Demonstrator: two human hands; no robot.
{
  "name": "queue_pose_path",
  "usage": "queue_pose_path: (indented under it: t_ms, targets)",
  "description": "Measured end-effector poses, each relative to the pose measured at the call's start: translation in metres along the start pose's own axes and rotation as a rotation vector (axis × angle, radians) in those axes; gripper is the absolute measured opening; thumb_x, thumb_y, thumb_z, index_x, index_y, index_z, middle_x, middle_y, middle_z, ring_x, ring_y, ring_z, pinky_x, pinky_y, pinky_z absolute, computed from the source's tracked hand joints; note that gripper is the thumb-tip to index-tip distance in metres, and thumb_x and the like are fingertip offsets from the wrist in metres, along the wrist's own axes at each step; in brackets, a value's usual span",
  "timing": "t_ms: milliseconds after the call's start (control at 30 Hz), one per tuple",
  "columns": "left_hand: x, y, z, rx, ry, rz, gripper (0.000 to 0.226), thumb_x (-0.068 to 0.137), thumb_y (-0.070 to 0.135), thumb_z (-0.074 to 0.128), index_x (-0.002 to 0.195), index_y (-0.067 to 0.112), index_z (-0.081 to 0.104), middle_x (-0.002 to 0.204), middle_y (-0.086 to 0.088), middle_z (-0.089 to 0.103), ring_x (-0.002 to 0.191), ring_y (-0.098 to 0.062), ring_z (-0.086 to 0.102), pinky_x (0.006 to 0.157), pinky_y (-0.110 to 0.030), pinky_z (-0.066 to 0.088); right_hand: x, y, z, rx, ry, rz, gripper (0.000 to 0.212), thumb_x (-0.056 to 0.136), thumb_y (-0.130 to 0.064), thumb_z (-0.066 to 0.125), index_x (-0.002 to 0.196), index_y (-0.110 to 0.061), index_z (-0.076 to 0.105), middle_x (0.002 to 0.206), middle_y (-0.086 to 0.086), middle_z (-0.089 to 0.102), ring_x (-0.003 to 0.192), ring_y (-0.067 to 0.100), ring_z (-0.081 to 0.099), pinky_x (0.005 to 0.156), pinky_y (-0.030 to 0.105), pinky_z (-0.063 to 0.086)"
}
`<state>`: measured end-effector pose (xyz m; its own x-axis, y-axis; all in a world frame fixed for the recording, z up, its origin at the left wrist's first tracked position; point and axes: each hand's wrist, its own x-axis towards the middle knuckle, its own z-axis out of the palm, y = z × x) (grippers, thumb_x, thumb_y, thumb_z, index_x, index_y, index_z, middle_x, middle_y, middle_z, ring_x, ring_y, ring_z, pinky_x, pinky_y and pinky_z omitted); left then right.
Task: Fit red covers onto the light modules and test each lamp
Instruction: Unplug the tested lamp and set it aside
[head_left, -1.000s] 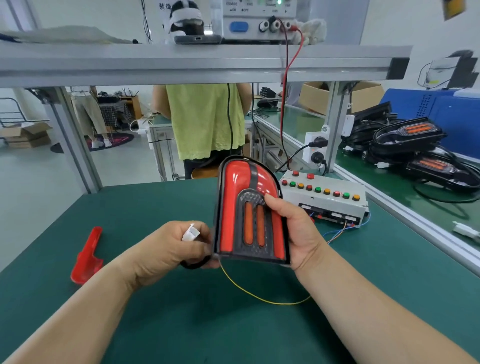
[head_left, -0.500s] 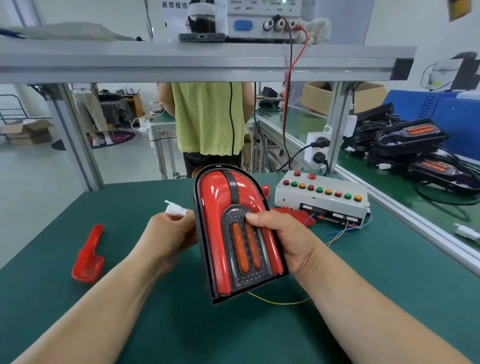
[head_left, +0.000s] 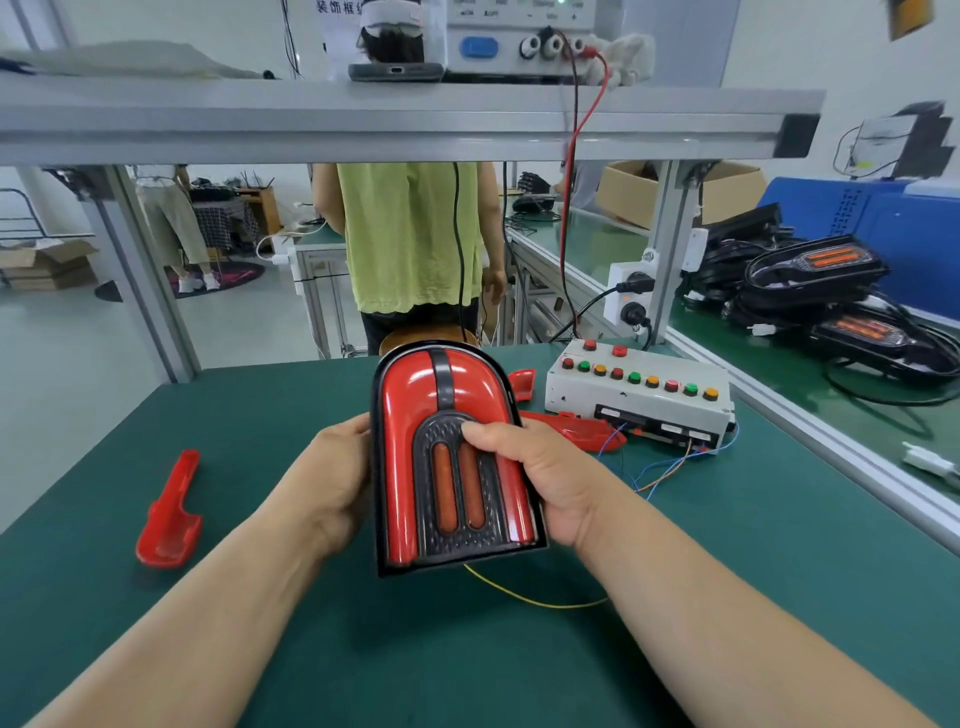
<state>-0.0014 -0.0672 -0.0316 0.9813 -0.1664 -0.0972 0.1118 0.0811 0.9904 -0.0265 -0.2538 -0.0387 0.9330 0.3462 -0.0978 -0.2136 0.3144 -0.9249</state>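
Note:
A tail lamp with a red cover, a black textured centre and two orange strips is held upright over the green table, face toward me. My right hand grips its right edge, thumb on the black centre. My left hand holds the left edge, fingers hidden behind the lamp. A yellow wire trails from under the lamp. Loose red covers lie on the table: one at the left, others behind the lamp.
A white test box with coloured buttons and loose wires sits at the right rear. Black lamp modules are piled on the adjacent bench. A power supply stands on the overhead shelf. A person in a green top stands beyond the table.
The lamp has turned from tilted to upright and moved slightly nearer the centre. The white connector seen in my left hand earlier is no longer visible; that hand now lies against the lamp's left edge.

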Motion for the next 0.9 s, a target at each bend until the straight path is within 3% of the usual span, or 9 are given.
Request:
queue_pose_path:
  t_ms: [200,300,367,433,500,567,667,800,900]
  targets:
    - [-0.013,-0.005,0.012,-0.180,-0.101,-0.065,0.075,0.098,0.065,0.022,0.118,0.012,0.070,0.115,-0.013,0.073,0.105,-0.027,0.071,0.078,-0.042,0.058,0.001,-0.007,-0.009,0.011,0.227,-0.154,0.052,0.082,-0.027,0.076,0.128,-0.010,0.058,0.112,0.018,0.073,0.095,0.033,0.073,0.073,0.045,0.061]
    - [-0.023,-0.007,0.027,-0.218,-0.078,0.001,0.068,0.098,0.061,0.028,0.116,0.012,0.071,0.113,-0.013,0.073,0.104,-0.027,0.071,0.074,-0.040,0.062,0.000,-0.012,-0.007,-0.046,0.327,-0.216,0.060,0.080,-0.035,0.077,0.130,-0.012,0.053,0.113,0.015,0.073,0.098,0.032,0.073,0.075,0.046,0.062]
    - [-0.026,-0.007,0.035,-0.267,-0.038,0.035,0.058,0.102,0.052,0.033,0.113,0.010,0.070,0.110,-0.013,0.074,0.100,-0.026,0.073,0.068,-0.036,0.061,-0.001,-0.016,-0.004,-0.112,0.389,-0.222,0.075,0.075,-0.049,0.076,0.135,-0.013,0.048,0.123,0.014,0.069,0.105,0.031,0.071,0.086,0.051,0.059]
    - [-0.028,-0.006,0.039,-0.304,-0.011,0.059,0.053,0.104,0.048,0.035,0.109,0.010,0.073,0.109,-0.012,0.075,0.098,-0.024,0.073,0.067,-0.033,0.061,-0.002,-0.021,0.003,-0.186,0.444,-0.216,0.086,0.081,-0.062,0.068,0.144,-0.012,0.039,0.134,0.014,0.061,0.113,0.030,0.066,0.095,0.053,0.055]
    - [-0.029,-0.004,0.040,-0.330,0.015,0.077,0.053,0.104,0.046,0.037,0.099,0.011,0.077,0.106,-0.011,0.075,0.095,-0.023,0.074,0.065,-0.031,0.061,-0.005,-0.026,0.008,-0.258,0.499,-0.206,0.088,0.087,-0.070,0.053,0.142,-0.002,0.042,0.128,0.026,0.061,0.111,0.042,0.064,0.097,0.055,0.054]
    - [-0.030,-0.002,0.044,-0.348,0.038,0.078,0.050,0.104,0.045,0.039,0.098,0.011,0.077,0.105,-0.011,0.076,0.093,-0.023,0.075,0.063,-0.032,0.061,-0.011,-0.031,0.010,-0.264,0.516,-0.208,0.085,0.093,-0.070,0.043,0.129,0.007,0.049,0.121,0.034,0.058,0.109,0.050,0.059,0.091,0.057,0.055]
    - [-0.034,0.002,0.053,-0.355,0.030,0.064,0.048,0.104,0.045,0.040,0.105,0.011,0.074,0.105,-0.011,0.076,0.094,-0.023,0.074,0.068,-0.036,0.062,-0.025,-0.040,0.008,-0.172,0.502,-0.182,0.068,0.098,-0.061,0.043,0.109,0.003,0.065,0.102,0.021,0.073,0.091,0.033,0.074,0.075,0.044,0.063]
    - [-0.040,0.005,0.073,-0.393,-0.001,0.092,0.048,0.103,0.045,0.041,0.092,0.018,0.080,0.103,-0.009,0.076,0.093,-0.023,0.074,0.072,-0.040,0.062,-0.043,-0.048,-0.001,-0.103,0.513,-0.185,0.054,0.100,-0.057,0.043,0.102,-0.011,0.071,0.095,0.016,0.074,0.085,0.031,0.073,0.077,0.049,0.062]
    - [-0.044,0.010,0.090,-0.405,-0.048,0.143,0.038,0.104,0.038,0.044,0.097,0.026,0.079,0.104,-0.006,0.077,0.090,-0.019,0.075,0.070,-0.038,0.062,-0.057,-0.052,-0.010,-0.015,0.562,-0.191,0.048,0.101,-0.052,0.044,0.096,-0.015,0.074,0.101,0.015,0.076,0.090,0.032,0.074,0.075,0.049,0.062]
